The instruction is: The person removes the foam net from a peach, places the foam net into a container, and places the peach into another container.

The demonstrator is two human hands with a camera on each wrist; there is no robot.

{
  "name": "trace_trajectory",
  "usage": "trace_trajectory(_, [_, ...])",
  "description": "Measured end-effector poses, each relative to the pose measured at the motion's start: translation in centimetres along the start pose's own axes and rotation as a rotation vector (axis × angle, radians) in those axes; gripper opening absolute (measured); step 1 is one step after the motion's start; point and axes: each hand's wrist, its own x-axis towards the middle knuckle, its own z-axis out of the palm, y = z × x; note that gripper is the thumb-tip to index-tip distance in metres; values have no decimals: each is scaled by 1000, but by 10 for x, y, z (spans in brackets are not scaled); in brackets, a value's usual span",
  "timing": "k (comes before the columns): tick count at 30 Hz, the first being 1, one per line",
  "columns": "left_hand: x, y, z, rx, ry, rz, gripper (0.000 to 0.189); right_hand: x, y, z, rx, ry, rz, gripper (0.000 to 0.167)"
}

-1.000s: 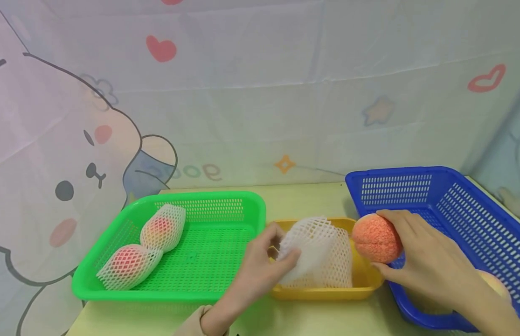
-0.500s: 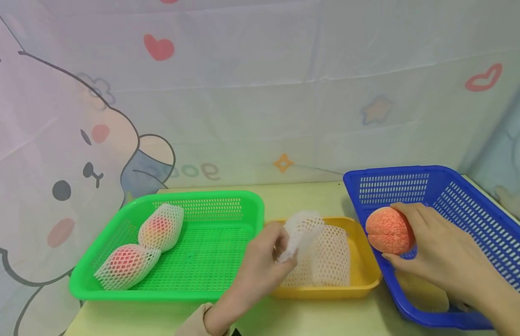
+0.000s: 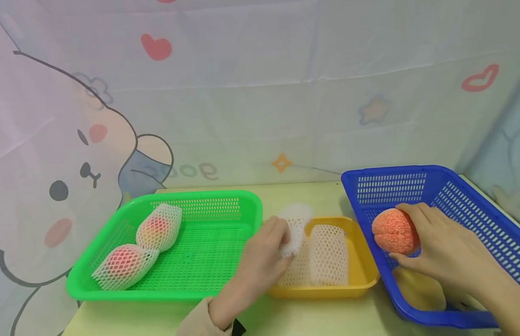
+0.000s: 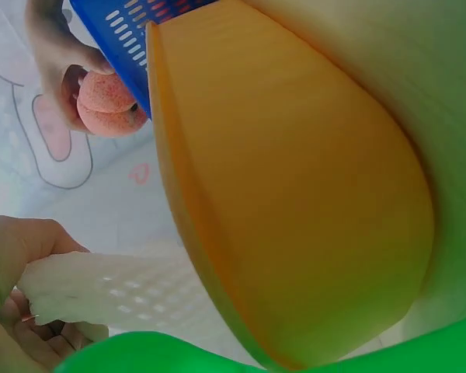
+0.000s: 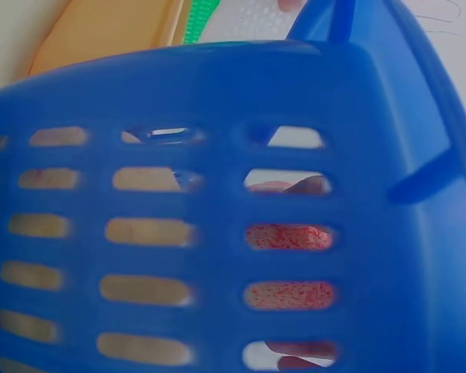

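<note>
Peach (image 3: 395, 231) — right hand (image 3: 446, 249) grips it near left edge of blue basket (image 3: 391, 186) | foam net (image 3: 297, 221) — left hand (image 3: 263, 256) pinches it near far-left corner of yellow tray (image 3: 362, 261)

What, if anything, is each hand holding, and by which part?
Left hand: white foam net, by one end. Right hand: red fruit, by its right side in the head view.

On the cloth backdrop (image 3: 251, 121) before me I read only faint lettering (image 3: 192, 171), two o's then a g, its leftmost part too pale to tell.
</note>
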Motion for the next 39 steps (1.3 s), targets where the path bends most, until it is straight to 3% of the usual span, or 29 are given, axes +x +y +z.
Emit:
trace_trajectory(5, [0, -3, 1, 137, -10, 49, 39, 0, 3, 3, 44, -34, 23, 79])
trace_trajectory(15, [-4, -8, 15, 383, 68, 220, 37, 1, 7, 10, 52, -137, 53, 81])
trace_trajectory(24, [-8, -8, 25, 545, 52, 257, 17, 0, 8, 14, 51, -195, 62, 85])
trace_trajectory(34, [-13, -8, 33, 674, 22, 265, 21, -1, 9, 18, -4, -225, 52, 85])
trace_trajectory(39, [-16, -8, 37, 713, -24, 252, 26, -3, 9, 21, -34, -237, 47, 86])
